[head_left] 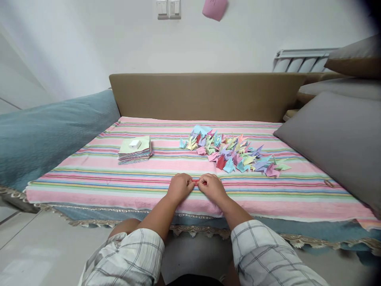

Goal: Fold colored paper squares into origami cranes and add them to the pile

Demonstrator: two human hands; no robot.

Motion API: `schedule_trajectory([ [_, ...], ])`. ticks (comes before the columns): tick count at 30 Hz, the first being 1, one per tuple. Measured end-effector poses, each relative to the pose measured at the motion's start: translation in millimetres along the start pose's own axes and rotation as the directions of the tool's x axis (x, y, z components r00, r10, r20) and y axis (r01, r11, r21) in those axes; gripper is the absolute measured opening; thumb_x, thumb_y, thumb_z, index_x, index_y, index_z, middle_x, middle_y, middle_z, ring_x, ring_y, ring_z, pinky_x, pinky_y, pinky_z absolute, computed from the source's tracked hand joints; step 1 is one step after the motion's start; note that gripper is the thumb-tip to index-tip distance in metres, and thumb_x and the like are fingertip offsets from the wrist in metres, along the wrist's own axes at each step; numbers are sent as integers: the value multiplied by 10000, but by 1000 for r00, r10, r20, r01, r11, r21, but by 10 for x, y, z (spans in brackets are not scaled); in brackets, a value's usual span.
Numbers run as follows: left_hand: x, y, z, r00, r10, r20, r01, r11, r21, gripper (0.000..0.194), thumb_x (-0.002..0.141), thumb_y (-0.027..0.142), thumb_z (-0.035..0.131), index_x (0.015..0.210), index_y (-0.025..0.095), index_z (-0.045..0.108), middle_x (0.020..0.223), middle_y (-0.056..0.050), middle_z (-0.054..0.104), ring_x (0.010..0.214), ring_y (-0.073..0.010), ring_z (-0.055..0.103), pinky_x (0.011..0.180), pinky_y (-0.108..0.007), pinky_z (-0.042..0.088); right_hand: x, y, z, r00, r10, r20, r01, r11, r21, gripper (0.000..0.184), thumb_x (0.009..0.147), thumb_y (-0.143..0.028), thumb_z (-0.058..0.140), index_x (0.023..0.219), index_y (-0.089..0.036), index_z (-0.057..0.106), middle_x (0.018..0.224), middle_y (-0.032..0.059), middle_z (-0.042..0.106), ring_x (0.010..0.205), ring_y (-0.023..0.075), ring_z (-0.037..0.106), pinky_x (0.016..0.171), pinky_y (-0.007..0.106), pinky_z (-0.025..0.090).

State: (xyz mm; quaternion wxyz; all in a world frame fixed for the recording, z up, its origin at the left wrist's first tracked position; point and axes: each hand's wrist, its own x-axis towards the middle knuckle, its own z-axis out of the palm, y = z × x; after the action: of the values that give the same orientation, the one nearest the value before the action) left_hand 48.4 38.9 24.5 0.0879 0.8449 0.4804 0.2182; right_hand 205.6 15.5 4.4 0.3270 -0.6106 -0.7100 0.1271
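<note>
Between my two hands is a small folded piece of red paper [195,180], mostly hidden by the fingers. My left hand [180,186] pinches its left end, and my right hand [212,186] pinches the right end. Both hands are closed and rest low over the striped cloth [119,190]. Just beyond them lies a pile of folded paper cranes [229,153] in many colours. To the left sits a stack of square coloured paper [135,151], topped by a small white box-like object [135,144].
A large grey cushion [333,139] leans at the right, with more cushions [351,87] behind it. The brown sofa back [196,97] closes off the far side. A blue covered armrest [59,131] stands at the left. A small brown object [329,183] lies near the grey cushion.
</note>
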Motion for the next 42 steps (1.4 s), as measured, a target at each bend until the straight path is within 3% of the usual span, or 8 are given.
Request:
schedule_trajectory([
  [9, 35, 3, -9, 998, -24, 56, 23, 1000, 10, 234, 738, 272, 601, 531, 178, 544, 605, -12, 598, 651, -157, 541, 641, -262, 355, -1, -6, 19, 1000, 20, -19, -21, 999, -43, 103, 713, -227, 588, 612, -207, 590, 778, 3, 636, 789, 165, 529, 713, 274, 333],
  [15, -12, -59, -21, 997, -70, 15, 71, 994, -89, 119, 724, 253, 632, 830, 203, 614, 776, -12, 668, 732, -177, 579, 631, -262, 402, 2, 59, 0, 999, 33, 2, -33, 998, 47, 89, 715, -262, 611, 793, -222, 599, 820, -2, 651, 813, 187, 541, 759, 314, 362],
  [23, -39, -109, 25, 989, 139, 47, -136, 989, -57, 303, 802, 154, 510, 1039, 273, 655, 1052, -2, 682, 963, -185, 595, 870, -324, 417, 7, 145, -46, 999, -19, 50, 10, 984, 177, 196, 739, -125, 521, 878, -226, 614, 892, 8, 663, 867, 186, 564, 818, 334, 414],
  [30, -103, -97, 56, 949, 298, 101, -312, 933, 180, 214, 827, 210, 535, 976, 260, 679, 1096, -26, 666, 864, -196, 585, 793, -337, 423, -34, 186, -35, 995, -92, -39, 98, 981, 169, 255, 747, -83, 474, 895, -210, 639, 919, 24, 669, 902, 186, 561, 850, 344, 424],
  [35, -136, -47, 19, 944, 319, 80, -328, 929, 169, 229, 827, 168, 503, 971, 238, 667, 1086, -21, 669, 875, -187, 574, 815, -331, 403, -138, 206, -88, 972, -231, -48, 232, 973, 10, 338, 714, -36, 462, 879, -224, 690, 1080, 43, 636, 1011, 208, 502, 915, 375, 404],
  [39, -83, 18, -35, 965, 251, 81, -262, 946, 191, 126, 808, 264, 562, 833, 228, 681, 939, -28, 704, 850, -207, 572, 785, -344, 378, -177, 236, -126, 986, -161, -51, 155, 982, -110, 309, 721, -45, 469, 809, -215, 711, 1131, 71, 613, 1040, 234, 479, 909, 382, 411],
  [42, -10, 61, -79, 976, 197, 96, -214, 947, 238, 67, 754, 282, 636, 743, 226, 673, 809, -32, 707, 832, -226, 571, 751, -351, 352, -171, 256, -153, 990, -108, -90, 99, 991, -91, 294, 709, -38, 446, 742, -197, 690, 1121, 81, 610, 1033, 229, 494, 913, 374, 409],
])
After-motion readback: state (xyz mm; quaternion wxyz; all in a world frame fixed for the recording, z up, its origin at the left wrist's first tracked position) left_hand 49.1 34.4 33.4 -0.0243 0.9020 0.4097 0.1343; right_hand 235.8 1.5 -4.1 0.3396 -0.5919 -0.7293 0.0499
